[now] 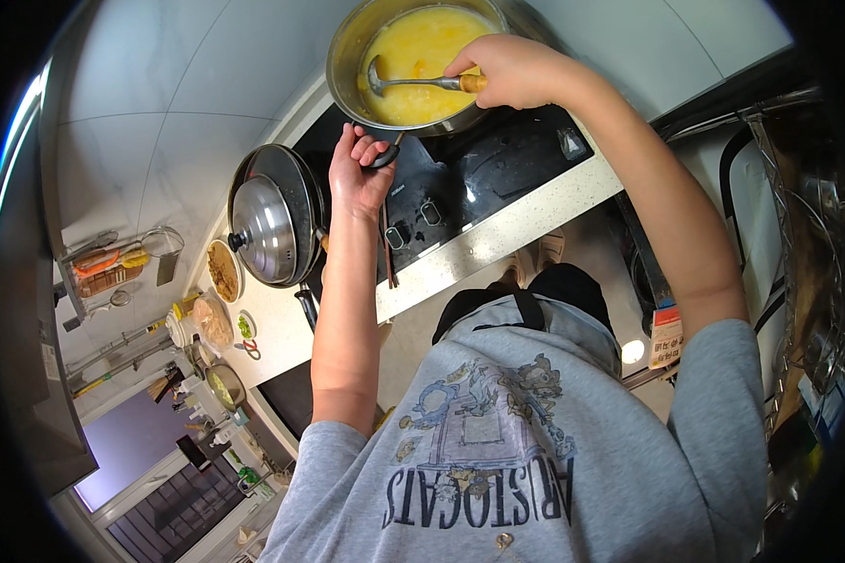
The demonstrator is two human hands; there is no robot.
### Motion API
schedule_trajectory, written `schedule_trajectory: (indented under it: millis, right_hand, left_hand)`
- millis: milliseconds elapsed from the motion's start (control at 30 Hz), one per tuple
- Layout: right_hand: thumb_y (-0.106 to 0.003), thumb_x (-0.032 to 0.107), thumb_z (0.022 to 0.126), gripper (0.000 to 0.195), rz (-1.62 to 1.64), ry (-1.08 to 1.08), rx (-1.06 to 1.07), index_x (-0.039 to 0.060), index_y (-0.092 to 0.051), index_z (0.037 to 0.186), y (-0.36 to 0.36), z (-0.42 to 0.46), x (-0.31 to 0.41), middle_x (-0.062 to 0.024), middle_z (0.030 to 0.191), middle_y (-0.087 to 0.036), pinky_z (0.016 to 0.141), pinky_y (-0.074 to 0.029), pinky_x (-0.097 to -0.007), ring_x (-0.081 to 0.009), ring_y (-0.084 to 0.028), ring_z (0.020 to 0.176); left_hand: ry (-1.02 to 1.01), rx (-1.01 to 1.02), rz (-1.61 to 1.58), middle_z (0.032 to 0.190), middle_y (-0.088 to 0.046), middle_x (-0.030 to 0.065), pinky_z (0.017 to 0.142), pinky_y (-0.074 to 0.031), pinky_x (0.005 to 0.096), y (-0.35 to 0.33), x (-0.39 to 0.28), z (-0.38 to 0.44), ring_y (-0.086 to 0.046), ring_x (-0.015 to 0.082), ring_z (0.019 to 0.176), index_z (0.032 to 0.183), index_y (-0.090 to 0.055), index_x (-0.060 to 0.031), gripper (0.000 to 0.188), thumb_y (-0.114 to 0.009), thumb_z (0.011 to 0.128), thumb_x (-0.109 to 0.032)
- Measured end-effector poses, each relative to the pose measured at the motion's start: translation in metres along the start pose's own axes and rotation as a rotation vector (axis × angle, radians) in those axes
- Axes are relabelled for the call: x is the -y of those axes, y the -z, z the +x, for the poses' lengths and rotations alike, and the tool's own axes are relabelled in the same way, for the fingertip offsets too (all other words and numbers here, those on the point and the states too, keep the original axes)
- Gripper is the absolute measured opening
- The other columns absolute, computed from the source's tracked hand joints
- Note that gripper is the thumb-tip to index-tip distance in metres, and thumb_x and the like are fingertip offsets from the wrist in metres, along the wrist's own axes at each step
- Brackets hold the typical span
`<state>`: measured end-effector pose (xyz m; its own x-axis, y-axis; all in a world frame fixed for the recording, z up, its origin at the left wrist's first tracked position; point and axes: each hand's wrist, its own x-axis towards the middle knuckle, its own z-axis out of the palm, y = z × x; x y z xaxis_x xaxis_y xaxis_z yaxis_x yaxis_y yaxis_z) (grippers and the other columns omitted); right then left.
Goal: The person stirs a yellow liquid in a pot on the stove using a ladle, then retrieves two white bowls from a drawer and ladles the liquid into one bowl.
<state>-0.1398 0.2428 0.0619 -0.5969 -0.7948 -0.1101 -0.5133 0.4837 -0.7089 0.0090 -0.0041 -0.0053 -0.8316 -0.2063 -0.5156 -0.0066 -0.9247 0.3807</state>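
Observation:
A large steel pot sits on the black glass cooktop, holding a yellow liquid with pale bits in it. My left hand grips the pot's black handle on the near side. Over the pot's near right rim, my right hand is closed around the wooden grip of a metal ladle. The ladle lies across the pot, its bowl at the liquid's left side. Part of the pot's right rim is hidden behind my right hand.
Left on the cooktop stands a black pan with a domed steel lid. Chopsticks lie beside my left forearm. Farther left, the counter holds a plate of brown food, a bagged item, a small green-filled dish and red-handled scissors.

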Motion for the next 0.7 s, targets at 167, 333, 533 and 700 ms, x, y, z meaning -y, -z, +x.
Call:
schedule_trajectory:
  millis: [167,333,533,700]
  right_hand:
    - [-0.065,-0.001,0.074,0.042,-0.191,0.144,-0.130,0.0086,-0.070,0.114,-0.015,0.003,-0.004,-0.0152,0.098,-0.071,0.082,-0.052,-0.0397,-0.0336,-0.066,0.096]
    - [-0.064,0.000,0.075,0.040,-0.237,0.099,0.003,0.0054,-0.068,0.115,-0.001,0.002,0.017,-0.0167,0.109,-0.067,0.091,-0.049,-0.0394,-0.0335,-0.063,0.104]
    - [-0.066,-0.002,0.072,0.044,-0.288,0.138,0.097,0.0049,-0.068,0.116,0.007,-0.003,0.017,-0.0161,0.107,-0.068,0.093,-0.049,-0.0392,-0.0334,-0.062,0.105]
    - [-0.066,-0.003,0.071,0.053,-0.147,0.215,0.147,0.0041,-0.064,0.123,0.019,0.003,-0.010,-0.0135,0.091,-0.068,0.069,-0.052,-0.0348,-0.0252,-0.065,0.076]
  left_hand:
    - [-0.035,-0.031,0.047,0.054,-0.031,-0.0064,0.063,-0.040,0.0248,-0.008,0.004,-0.004,-0.030,0.0084,0.047,0.087,-0.049,-0.0072,0.027,-0.042,0.106,-0.025]
    - [-0.024,0.002,0.037,0.054,-0.031,-0.0064,0.063,-0.040,0.0251,-0.008,0.004,-0.003,-0.030,0.0084,0.046,0.086,-0.049,-0.0073,0.028,-0.041,0.106,-0.026]
    - [-0.004,0.022,0.016,0.053,-0.031,-0.0065,0.063,-0.041,0.0256,-0.007,0.002,-0.002,-0.029,0.0082,0.046,0.086,-0.049,-0.0075,0.029,-0.040,0.106,-0.025]
    - [-0.009,0.022,0.032,0.053,-0.031,-0.0065,0.063,-0.041,0.0256,-0.006,0.002,-0.001,-0.029,0.0082,0.046,0.086,-0.049,-0.0076,0.028,-0.040,0.106,-0.025]
